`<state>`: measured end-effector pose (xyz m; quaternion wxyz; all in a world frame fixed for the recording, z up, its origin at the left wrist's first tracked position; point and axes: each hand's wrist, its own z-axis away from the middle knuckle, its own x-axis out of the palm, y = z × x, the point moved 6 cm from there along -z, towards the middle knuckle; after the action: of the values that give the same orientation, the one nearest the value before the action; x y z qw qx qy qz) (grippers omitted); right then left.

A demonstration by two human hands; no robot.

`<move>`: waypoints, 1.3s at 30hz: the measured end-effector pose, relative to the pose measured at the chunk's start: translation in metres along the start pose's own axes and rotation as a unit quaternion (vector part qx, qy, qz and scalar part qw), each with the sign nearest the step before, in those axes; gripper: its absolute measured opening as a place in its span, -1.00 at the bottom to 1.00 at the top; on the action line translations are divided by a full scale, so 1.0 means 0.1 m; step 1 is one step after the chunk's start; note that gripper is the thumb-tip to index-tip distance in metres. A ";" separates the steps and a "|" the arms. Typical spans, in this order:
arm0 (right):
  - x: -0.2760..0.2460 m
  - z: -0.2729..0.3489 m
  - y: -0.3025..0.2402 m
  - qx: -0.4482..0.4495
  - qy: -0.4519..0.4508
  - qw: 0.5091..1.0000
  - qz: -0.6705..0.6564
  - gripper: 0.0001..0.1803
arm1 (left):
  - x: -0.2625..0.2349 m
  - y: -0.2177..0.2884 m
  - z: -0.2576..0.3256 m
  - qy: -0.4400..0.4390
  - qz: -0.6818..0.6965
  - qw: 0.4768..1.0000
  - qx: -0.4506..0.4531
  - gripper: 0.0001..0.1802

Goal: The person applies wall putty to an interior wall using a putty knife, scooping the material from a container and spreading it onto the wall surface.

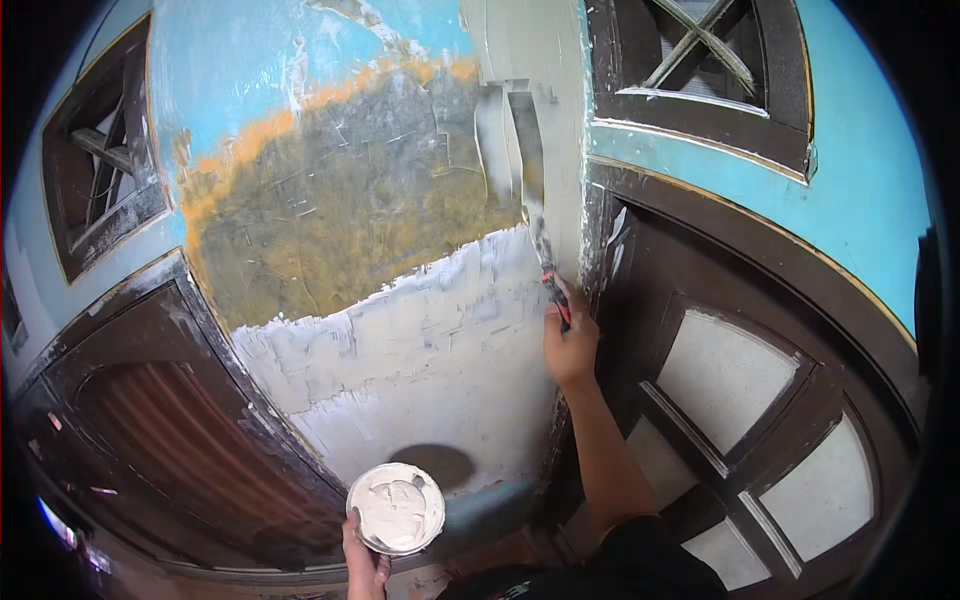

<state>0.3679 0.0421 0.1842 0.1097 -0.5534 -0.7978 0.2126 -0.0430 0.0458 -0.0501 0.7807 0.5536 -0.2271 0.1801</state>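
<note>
My right hand (572,338) is closed round the red and black handle of a putty knife (527,150). Its long blade points up and lies against the wall, near a strip of fresh grey-white putty (497,145). Low in front of me, my left hand (362,560) grips the side of a round tub (352,508) filled with creamy white putty (395,508). The wall ahead has a bare grey-brown patch (330,200) edged in orange. Below that patch the surface is coated with white putty (420,350), rough and streaked.
Dark brown panelled doors stand at the left (190,440) and right (700,300) of the wall section. Above them are brown framed openings with crossed bars, one left (105,150) and one right (705,45). Light blue paint (220,70) covers the upper wall.
</note>
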 end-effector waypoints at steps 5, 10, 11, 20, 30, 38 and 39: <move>0.19 0.28 0.27 0.280 -0.088 0.785 -0.545 -0.54 | 0.06 0.03 -0.02 -0.002 0.023 1.000 -0.003 -0.35; 0.25 0.41 0.20 0.329 -0.100 0.676 -0.652 -0.67 | 0.06 0.00 -0.04 -0.013 0.038 0.999 -0.001 -0.37; 0.24 0.36 0.19 0.310 -0.094 0.700 -0.636 -0.66 | 0.04 0.00 -0.04 -0.019 0.044 0.999 0.002 -0.37; 0.19 -1.15 -0.32 -0.074 0.026 0.992 -0.098 -0.55 | -0.14 0.03 0.02 -0.007 0.044 0.999 0.007 -0.34; 0.37 -0.32 0.11 -0.063 -0.022 0.977 0.202 -0.48 | -0.03 0.01 0.07 0.005 0.043 0.999 0.021 -0.34; 0.05 -1.00 -0.33 -0.090 0.069 0.991 0.075 -0.55 | 0.30 0.01 0.09 -0.036 0.013 0.999 -0.021 -0.30; -0.02 -1.23 -0.43 -0.091 0.073 0.990 0.084 -0.55 | 0.36 -0.01 0.09 -0.036 0.008 0.999 -0.033 -0.30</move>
<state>0.3832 0.0546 0.3133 0.0988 -0.6404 -0.7542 0.1063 -0.0139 0.0384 -0.0287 0.7881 0.5320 -0.2654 0.1592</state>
